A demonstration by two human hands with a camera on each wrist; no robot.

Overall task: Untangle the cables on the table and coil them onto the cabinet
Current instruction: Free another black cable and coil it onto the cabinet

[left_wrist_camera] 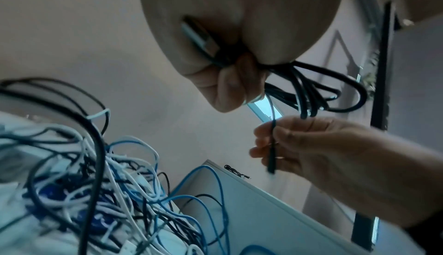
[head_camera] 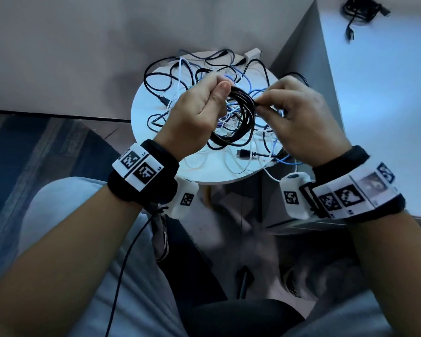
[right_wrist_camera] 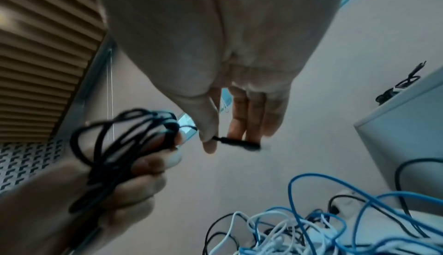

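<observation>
Progress check, imo still early: one black bundle (head_camera: 360, 10) already sits on the cabinet (head_camera: 384, 98) top, far corner, so that's 1 done as far as I can see. Second one's in hand rn. Left hand (head_camera: 199, 110) has its grip curled tight round a black coil (head_camera: 241, 117), loops hanging below the fist, held up above the tabletop (head_camera: 141, 110), w/ a USB plug tucked in the palm per the left wrist view. Right hand (head_camera: 299, 113) has a narrow pinch grip on the coil's loose end (right_wrist_camera: 237, 142), thumb + fingertips, just beside the coil, prob about to wrap or tuck it. So this cable looks basically free of the mess and nearly coiled, just needs finishing + a trip to the cabinet. What's left is most of it tbh: the tangle (head_camera: 204, 76) of blue, white & black cables is spread all over the round tabletop, some drooping off the near edge.
</observation>
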